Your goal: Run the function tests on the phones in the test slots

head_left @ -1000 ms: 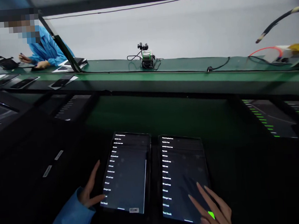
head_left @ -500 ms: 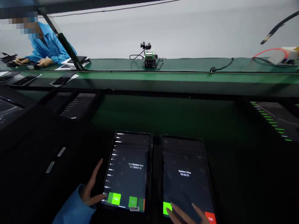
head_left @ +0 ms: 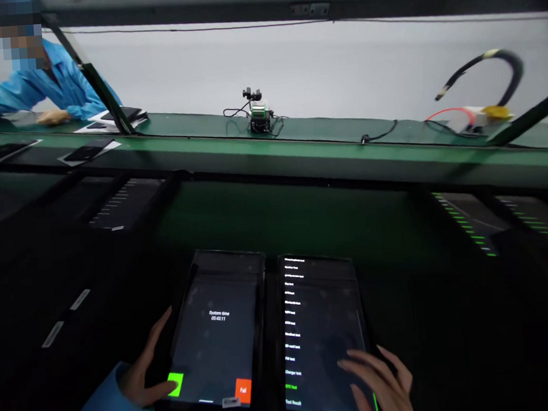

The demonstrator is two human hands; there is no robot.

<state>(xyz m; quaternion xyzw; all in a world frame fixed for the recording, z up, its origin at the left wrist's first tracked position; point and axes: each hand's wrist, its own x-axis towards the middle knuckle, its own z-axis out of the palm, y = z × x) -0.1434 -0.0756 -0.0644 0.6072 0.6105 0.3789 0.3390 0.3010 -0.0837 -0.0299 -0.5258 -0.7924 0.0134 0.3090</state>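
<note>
Two tablets lie side by side on the dark bench in front of me. The left tablet (head_left: 217, 347) shows "System time 05:43:11" with a green button at lower left and a red "Fail" button at lower right. My left hand (head_left: 146, 374) is open beside it, the thumb over the green button and the index finger stretched along its left edge. On the right tablet (head_left: 317, 327) is a list of test names in white, with one line in green. My right hand (head_left: 382, 379) hovers over its lower right part, fingers spread, holding nothing.
More tablets lie at the left (head_left: 128, 203) and right (head_left: 465, 217) of the bench. Behind, a green shelf (head_left: 316, 130) carries a small device (head_left: 259, 116) and cables. A co-worker in a blue coat (head_left: 70, 76) leans over the far left, beyond a slanted post (head_left: 102, 95).
The left tablet went from an overlapping list and time screen to the time screen alone. The right tablet switched from system time to the list. My right hand moved up and right.
</note>
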